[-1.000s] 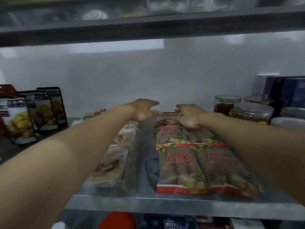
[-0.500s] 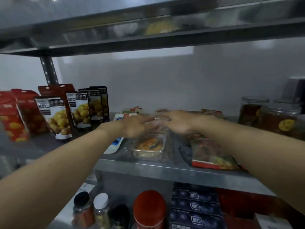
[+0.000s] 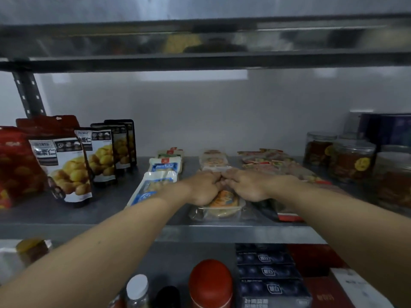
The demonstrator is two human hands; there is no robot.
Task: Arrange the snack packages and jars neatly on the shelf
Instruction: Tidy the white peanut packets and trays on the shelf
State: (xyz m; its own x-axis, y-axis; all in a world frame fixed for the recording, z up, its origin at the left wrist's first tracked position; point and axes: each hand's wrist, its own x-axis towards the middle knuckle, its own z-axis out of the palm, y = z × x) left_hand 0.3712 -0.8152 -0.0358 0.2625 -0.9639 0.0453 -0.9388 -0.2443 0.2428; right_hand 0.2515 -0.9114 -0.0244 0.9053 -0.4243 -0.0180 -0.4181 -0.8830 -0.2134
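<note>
A clear-wrapped snack package (image 3: 224,204) with an orange print lies flat near the front of the metal shelf (image 3: 133,232). My left hand (image 3: 204,187) and my right hand (image 3: 246,185) lie side by side on its far end, knuckles touching, fingers curled down over it. More clear packages (image 3: 213,161) lie in a row behind. Blue-and-white packs (image 3: 155,185) lie to the left, and red-and-green packs (image 3: 266,163) to the right, partly under my right forearm. Clear jars (image 3: 353,161) with dark contents stand at the right.
Chestnut pouches (image 3: 66,165) and red bags (image 3: 15,165) stand upright at the left, by the upright post (image 3: 29,96). Dark blue boxes (image 3: 387,130) stand behind the jars. The upper shelf (image 3: 200,61) hangs close overhead. Below are a red-lidded jar (image 3: 211,283), stacked blue boxes (image 3: 269,272) and a white-capped bottle (image 3: 136,287).
The view has swung left and pulled back. Both hands have left the red-and-green packs and come together on the clear package in the middle row.
</note>
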